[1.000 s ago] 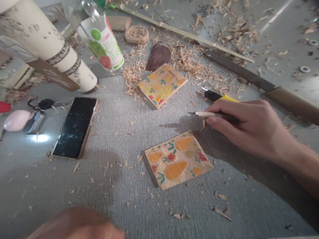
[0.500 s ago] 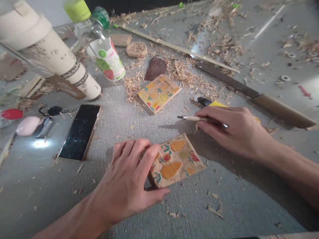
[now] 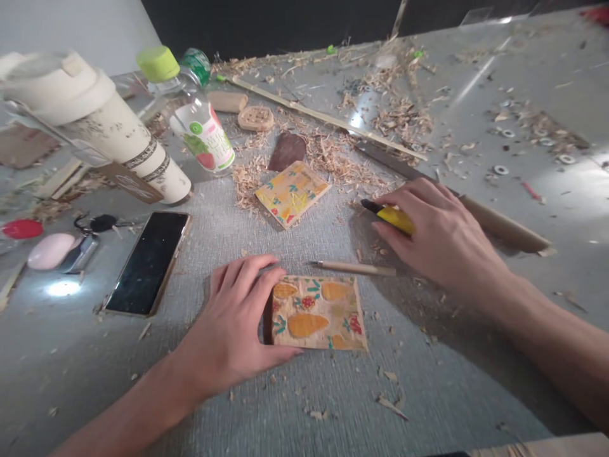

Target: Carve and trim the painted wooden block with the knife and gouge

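Observation:
On the table, my left hand point(image 3: 242, 317) grips a carved wooden panel point(image 3: 311, 317) by its left edge, thumb at the front and fingers at the back. Orange pear-like shapes, red flowers and teal leaves are painted on it. My right hand point(image 3: 428, 231) has its thumb and index finger closed around a yellow utility knife point(image 3: 394, 218) with a black end; its rear is hidden under the palm. Between the hands, just behind the panel, lies a slim pen-shaped carving tool point(image 3: 356, 268) with a pale handle and metal tip, touched by neither hand.
A second painted panel point(image 3: 291, 193) lies farther back beside a dark brown piece point(image 3: 288, 151) and wood shavings point(image 3: 333, 155). A long-bladed knife point(image 3: 504, 223) lies beyond my right hand. At left are a phone point(image 3: 148, 263), a tumbler point(image 3: 137, 152) and a plastic bottle point(image 3: 204, 136).
My right hand has let go of the pen-shaped carving tool, now lying on the table, and has closed on the yellow utility knife. The held panel has turned straighter and lies flatter.

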`<state>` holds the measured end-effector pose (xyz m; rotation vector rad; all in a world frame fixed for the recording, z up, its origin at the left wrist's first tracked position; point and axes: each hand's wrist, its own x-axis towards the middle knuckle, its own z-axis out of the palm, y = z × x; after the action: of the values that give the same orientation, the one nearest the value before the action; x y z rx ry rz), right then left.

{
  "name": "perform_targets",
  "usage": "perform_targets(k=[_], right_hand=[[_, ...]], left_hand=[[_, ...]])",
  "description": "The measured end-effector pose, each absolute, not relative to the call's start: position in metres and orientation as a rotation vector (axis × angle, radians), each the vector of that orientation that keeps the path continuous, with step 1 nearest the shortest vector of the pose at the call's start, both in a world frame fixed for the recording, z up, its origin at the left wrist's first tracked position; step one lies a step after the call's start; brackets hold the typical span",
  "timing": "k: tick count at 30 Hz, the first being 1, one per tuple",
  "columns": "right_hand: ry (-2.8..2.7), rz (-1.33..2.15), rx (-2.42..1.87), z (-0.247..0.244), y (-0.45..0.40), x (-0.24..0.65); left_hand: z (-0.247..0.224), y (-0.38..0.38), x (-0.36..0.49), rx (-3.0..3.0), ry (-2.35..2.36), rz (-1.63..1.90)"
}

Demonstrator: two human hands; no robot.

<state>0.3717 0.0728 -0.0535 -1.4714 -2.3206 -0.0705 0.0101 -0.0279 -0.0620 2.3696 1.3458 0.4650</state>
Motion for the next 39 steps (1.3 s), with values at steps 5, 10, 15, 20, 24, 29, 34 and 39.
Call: perform_targets(k=[5,10,15,20,24,29,34,39], right_hand=[[-2.312,-0.050,-1.588,-0.062,0.077,0.380],[-2.330,-0.028,-1.563,-0.055,0.073,0.374],[-2.346,0.023,-1.319,-0.035,0.053,0.355],[-2.444,0.230,-0.937,-0.023,0.027,0.329],[-2.499,0.267,-0.838,-0.027,0.014,0.316],[-2.487,0.280,-0.854,-0.031,0.008,0.311],[-2.417,0.209,-0.888,-0.034,0.006,0.313],[-2.403,0.216,-0.877,-0.032,0.008,0.319]], left_hand=[[-0.048,-0.031,0.011,1.651,1.230,0.703],[-0.048,-0.038,0.019,1.005,1.071,0.790],[-0.053,-0.042,0.029,0.864,0.975,0.847],[-0.052,-0.044,0.041,0.845,1.036,0.931],[-0.051,-0.044,0.051,0.885,1.058,0.986],[-0.048,-0.042,0.059,1.052,1.218,1.069],[-0.046,-0.038,0.068,1.087,1.300,1.132],[-0.043,-0.029,0.082,1.062,1.335,1.085]])
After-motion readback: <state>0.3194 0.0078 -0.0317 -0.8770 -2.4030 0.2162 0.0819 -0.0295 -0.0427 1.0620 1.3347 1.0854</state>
